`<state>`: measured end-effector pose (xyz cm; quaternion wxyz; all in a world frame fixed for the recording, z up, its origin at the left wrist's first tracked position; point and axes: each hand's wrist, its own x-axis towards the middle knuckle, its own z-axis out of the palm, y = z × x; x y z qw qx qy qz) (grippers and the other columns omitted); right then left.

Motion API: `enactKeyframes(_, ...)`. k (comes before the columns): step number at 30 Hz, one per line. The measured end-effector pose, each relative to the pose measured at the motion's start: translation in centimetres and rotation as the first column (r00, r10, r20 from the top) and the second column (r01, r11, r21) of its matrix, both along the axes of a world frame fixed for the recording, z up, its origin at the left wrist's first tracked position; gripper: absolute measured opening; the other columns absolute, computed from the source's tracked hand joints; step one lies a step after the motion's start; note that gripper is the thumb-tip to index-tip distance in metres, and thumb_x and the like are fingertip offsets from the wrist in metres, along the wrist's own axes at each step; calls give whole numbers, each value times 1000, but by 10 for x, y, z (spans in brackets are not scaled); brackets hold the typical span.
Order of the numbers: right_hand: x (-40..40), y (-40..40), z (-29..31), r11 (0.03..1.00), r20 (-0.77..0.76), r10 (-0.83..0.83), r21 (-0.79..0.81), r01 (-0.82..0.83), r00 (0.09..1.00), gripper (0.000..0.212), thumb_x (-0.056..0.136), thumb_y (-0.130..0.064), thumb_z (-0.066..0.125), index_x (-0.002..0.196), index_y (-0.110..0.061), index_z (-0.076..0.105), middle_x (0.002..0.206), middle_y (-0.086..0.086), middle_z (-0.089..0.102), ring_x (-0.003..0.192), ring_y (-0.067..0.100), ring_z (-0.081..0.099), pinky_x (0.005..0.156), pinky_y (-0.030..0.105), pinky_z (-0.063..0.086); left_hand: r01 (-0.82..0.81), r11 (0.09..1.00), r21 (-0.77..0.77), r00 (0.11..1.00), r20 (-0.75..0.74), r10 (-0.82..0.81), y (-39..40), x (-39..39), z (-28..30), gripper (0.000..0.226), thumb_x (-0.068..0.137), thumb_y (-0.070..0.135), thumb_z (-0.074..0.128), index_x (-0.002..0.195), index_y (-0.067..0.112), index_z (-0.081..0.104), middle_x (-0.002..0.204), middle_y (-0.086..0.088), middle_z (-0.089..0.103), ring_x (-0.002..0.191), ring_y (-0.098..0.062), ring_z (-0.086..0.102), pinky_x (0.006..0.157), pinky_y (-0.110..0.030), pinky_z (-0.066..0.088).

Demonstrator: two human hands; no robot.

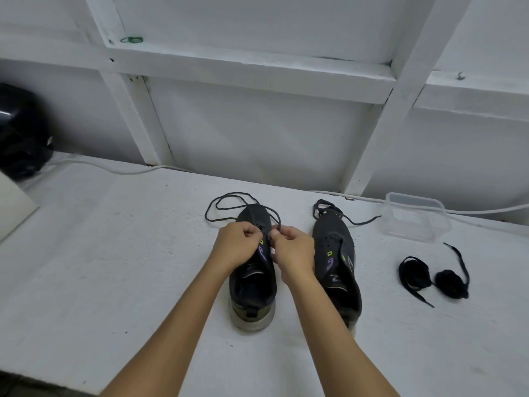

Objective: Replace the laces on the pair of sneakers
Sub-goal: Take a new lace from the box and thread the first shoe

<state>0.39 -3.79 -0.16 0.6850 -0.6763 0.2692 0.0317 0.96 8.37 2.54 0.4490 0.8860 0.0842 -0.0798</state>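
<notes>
A: Sneakers side by side, toes far. Left hand (237,243) and right hand (289,247) each pinch the thin lace (229,202) over the left sneaker (253,285).

B: Risk?

A: Uneven ends, or a skipped eyelet, if one side pulls harder.

B: Surroundings?

A: Right sneaker (336,262) unlaced, loose lace (329,209) at its toe. Coiled laces (429,275) and plastic container (415,216) right; nothing obstructs.

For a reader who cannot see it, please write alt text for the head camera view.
Two hands work a thin black lace at the eyelets of the left sneaker, left hand and right hand each pinching it. The right sneaker stands beside it with a lace loose at its toe. Further right lie bundled black laces and a clear plastic container on the white surface.
</notes>
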Motion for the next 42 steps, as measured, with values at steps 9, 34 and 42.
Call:
enactKeyframes(9, 4, -2, -2, 999, 73, -29, 32, 27, 997, 9, 91, -14, 75, 86, -23, 75, 78, -9, 75, 72, 11, 69, 83, 48, 61, -39, 985, -169, 993, -120, 19, 10, 5, -10, 18, 97, 22, 62, 113, 23, 70, 107, 6, 70, 101, -10, 65, 99, -33, 52)
enactKeyframes(34, 8, -2, -4, 934, 141, 150, -345, -93, 979, 7, 87, -22, 78, 92, -25, 81, 82, -14, 75, 81, 3, 70, 84, 29, 58, -43, 967, -253, 993, -114, 14, 14, 5, -15, 26, 97, 14, 56, 116, 23, 71, 109, 8, 71, 100, -6, 65, 95, -27, 53)
enactKeyframes(42, 15, 0, 7, 875, 168, 269, -454, -168, 948, 13, 88, -12, 75, 96, -20, 82, 90, -5, 79, 85, 6, 71, 80, 16, 51, -15, 990, -138, 1000, 4, 16, 11, 2, -16, 23, 93, 17, 63, 111, 26, 73, 94, 12, 72, 87, 1, 66, 81, -18, 51)
